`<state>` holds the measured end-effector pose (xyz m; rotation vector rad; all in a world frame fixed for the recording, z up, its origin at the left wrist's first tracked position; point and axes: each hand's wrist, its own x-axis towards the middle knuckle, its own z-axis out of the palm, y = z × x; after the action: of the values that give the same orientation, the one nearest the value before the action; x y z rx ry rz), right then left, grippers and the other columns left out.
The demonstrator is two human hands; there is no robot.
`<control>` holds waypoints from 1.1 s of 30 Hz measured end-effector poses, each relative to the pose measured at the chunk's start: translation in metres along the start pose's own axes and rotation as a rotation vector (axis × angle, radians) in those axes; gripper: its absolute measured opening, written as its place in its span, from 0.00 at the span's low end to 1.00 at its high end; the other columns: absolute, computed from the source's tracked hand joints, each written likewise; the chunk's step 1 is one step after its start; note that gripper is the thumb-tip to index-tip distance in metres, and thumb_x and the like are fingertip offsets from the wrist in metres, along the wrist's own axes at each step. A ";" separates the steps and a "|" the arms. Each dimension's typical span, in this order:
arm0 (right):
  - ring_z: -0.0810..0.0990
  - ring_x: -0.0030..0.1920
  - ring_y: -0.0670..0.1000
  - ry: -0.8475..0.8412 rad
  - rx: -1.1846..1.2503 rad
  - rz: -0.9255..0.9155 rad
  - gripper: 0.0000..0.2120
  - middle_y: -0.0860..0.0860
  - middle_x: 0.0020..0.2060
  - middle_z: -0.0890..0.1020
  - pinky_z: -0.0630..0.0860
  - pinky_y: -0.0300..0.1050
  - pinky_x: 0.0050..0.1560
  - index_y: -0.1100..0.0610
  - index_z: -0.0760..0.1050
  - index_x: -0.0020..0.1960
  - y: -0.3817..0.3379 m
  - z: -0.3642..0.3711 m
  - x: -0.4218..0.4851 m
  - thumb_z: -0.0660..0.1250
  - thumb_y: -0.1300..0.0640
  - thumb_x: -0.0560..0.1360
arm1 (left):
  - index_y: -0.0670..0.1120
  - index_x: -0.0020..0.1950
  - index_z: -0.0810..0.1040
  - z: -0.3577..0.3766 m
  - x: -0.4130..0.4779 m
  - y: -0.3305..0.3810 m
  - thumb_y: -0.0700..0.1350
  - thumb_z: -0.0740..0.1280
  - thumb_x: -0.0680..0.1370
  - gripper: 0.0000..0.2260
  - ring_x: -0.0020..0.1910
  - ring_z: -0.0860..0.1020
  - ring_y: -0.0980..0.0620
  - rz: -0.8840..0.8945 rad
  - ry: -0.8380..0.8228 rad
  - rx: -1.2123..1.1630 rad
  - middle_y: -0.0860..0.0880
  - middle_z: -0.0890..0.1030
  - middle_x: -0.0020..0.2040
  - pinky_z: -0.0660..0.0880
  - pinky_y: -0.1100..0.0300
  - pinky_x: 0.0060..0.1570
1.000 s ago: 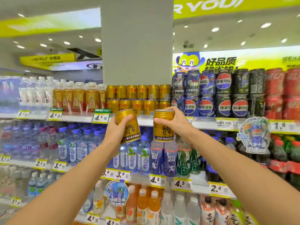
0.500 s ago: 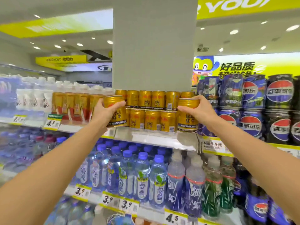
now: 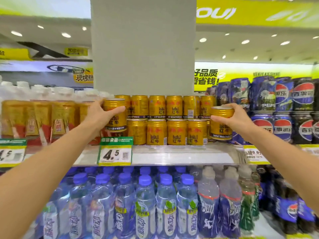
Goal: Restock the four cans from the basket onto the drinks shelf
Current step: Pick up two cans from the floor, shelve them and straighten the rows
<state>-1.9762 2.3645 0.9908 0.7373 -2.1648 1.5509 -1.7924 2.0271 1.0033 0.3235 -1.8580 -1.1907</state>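
Take the stacked block of gold Red Bull cans (image 3: 166,119) on the drinks shelf (image 3: 181,155) as your landmark. Your left hand (image 3: 99,116) is wrapped closed around one gold can (image 3: 115,116) at the left end of that block, held above the shelf beside the upper row, and it leans slightly. Your right hand (image 3: 231,118) grips a second gold can (image 3: 221,123) at the right end, upright and low, close to the board beside the lower row. Each can has its long axis almost vertical. I think each hand only needs to push inward and down. The cans are smooth ribbed metal cylinders, so they may slide easily.
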 end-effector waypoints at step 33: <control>0.76 0.57 0.56 -0.166 0.054 0.170 0.29 0.57 0.60 0.75 0.74 0.51 0.57 0.58 0.65 0.66 0.031 0.012 0.006 0.73 0.55 0.70 | 0.48 0.67 0.60 0.013 0.011 -0.040 0.47 0.74 0.69 0.32 0.57 0.76 0.44 -0.150 -0.246 0.156 0.44 0.74 0.60 0.73 0.48 0.57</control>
<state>-2.0000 2.3600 0.9675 0.7396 -2.3676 1.6923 -1.8177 2.0076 0.9743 0.4247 -2.1793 -1.2323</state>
